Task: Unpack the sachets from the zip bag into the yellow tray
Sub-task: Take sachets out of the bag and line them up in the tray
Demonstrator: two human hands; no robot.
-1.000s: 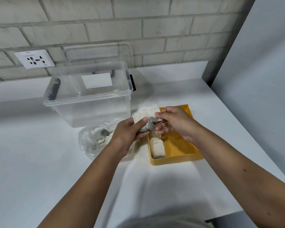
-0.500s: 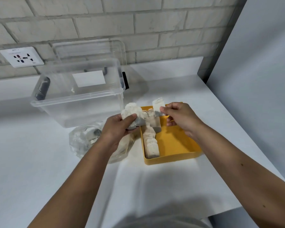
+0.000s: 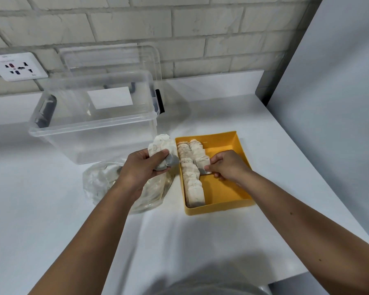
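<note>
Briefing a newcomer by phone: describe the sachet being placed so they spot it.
The yellow tray sits right of the clear bin. Two sachet rows line its left side. The target sachet ends the shorter row, alone pinched by the right hand.

Wall socket (image 3: 17,66): small print along its top edge, too blurred to read.
Box label (image 3: 110,97): plain white, no writing.

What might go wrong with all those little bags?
The left hand grips a thick bunch of sachets beside the yellow tray; a few might slip out and miss it. The right hand pinches one sachet against the row in the tray; a nudge might topple that row.
</note>
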